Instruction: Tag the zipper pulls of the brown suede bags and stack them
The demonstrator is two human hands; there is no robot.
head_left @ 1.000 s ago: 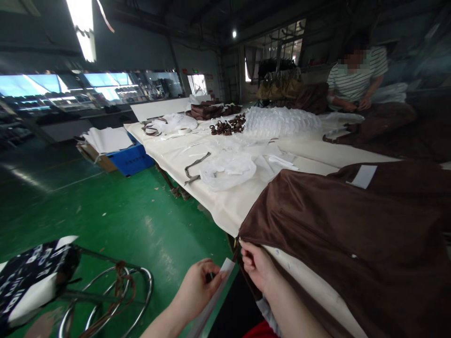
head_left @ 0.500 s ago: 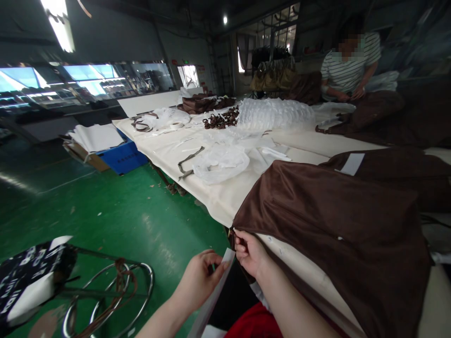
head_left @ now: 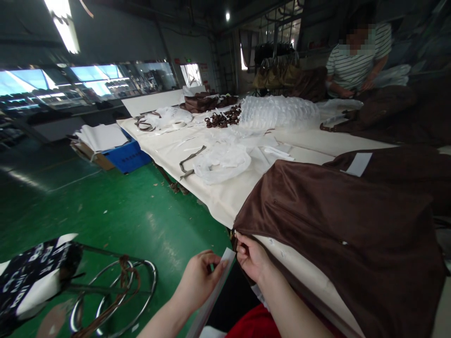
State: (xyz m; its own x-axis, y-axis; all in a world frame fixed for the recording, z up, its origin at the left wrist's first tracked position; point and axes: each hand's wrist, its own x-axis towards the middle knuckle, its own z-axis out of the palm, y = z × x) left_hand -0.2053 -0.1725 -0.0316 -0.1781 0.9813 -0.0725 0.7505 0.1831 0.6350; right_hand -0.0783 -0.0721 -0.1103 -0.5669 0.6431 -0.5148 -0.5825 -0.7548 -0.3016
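My left hand (head_left: pixel 200 277) pinches a long, narrow white strip (head_left: pixel 213 293) that slants down toward my lap. Just right of it, my right hand (head_left: pixel 251 256) is closed on the corner of a brown bag (head_left: pixel 303 197), where a small dark tab with a glint of metal (head_left: pixel 233 237) shows at the fingertips. The bag lies spread over the near end of the table, a zipper line running across it. A white label-like piece (head_left: pixel 358 164) rests on the brown material behind.
On the cream-covered table (head_left: pixel 155 150) lie crumpled clear plastic (head_left: pixel 223 162), bundled plastic film (head_left: pixel 278 112) and brown straps (head_left: pixel 222 117). A stool (head_left: pixel 116 295) stands at lower left, a blue box (head_left: pixel 131 157) beyond it. Another person in a striped top (head_left: pixel 352 65) works at back right.
The view has shifted slightly, so the surroundings sit a little farther right. Both hands keep nearly the same place and hold.
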